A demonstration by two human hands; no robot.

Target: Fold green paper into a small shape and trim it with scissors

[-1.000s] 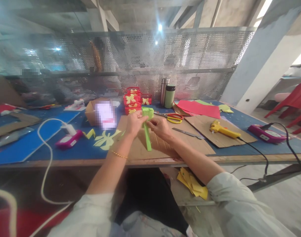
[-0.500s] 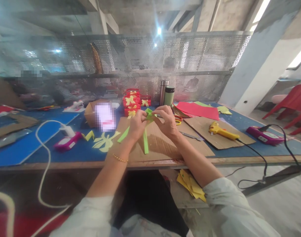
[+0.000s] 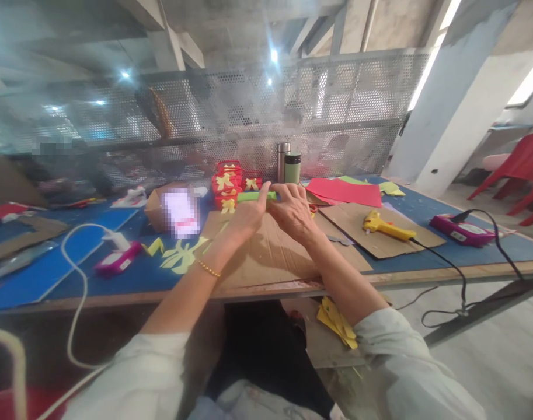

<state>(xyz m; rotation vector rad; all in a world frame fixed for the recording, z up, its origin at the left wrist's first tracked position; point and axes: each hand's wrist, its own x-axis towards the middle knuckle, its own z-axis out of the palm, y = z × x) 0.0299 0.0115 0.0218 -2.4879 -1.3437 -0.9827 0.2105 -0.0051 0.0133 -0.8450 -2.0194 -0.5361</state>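
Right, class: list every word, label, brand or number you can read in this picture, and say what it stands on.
None can be read.
Cardboard box: its printed front is blurred out.
Two pink devices: each bears a pale label, too small to read.
Glue gun, two flasks, green paper strip in both hands: no lettering shows.

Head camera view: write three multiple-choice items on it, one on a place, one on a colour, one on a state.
1. Where does the glue gun lie?
A. on cardboard
B. on the floor
C. in a box

2. What colour is the paper strip?
A. green
B. white
C. black

3. How is the strip held?
A. by one hand
B. by left hand and right hand
C. by neither

Answers:
1 A, brown cardboard lies under it.
2 A, it is bright green.
3 B, fingers of both hands pinch it.
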